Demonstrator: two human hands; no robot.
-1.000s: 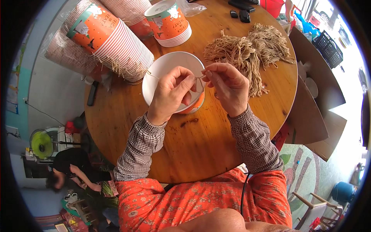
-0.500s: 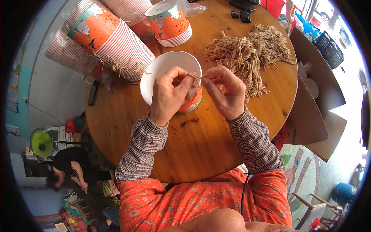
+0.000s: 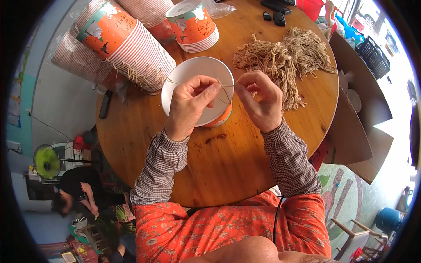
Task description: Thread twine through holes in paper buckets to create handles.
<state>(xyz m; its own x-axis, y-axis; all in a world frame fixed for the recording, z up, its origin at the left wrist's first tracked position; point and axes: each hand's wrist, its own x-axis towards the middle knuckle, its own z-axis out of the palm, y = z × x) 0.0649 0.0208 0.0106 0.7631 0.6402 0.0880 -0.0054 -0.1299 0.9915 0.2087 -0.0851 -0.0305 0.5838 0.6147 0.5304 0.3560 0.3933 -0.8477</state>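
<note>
A paper bucket [image 3: 173, 98], white inside and orange outside, stands on the round wooden table in front of me. Thin beige cord [image 3: 224, 90] runs from its left rim across the opening to its right side. My left hand [image 3: 193, 105] is over the bucket, thumb and forefinger pinched on the cord, which makes a small loop beside the fingertips. Just right of the rim, my right hand [image 3: 259, 100] pinches the cord's other end between thumb and forefinger. A short stretch of cord spans the gap between both hands.
Tall stacks of orange buckets [image 3: 127, 48] with cord tufts lean at the left. A shorter bucket stack [image 3: 193, 26] stands behind. A beige cord bundle [image 3: 280, 61] lies at right, with an open cardboard box [image 3: 351, 114] beyond the table edge. A person [image 3: 83, 190] bends at lower left.
My right hand has drawn slightly right, away from my left, widening the gap with cord across it. The bucket has shifted a little right.
</note>
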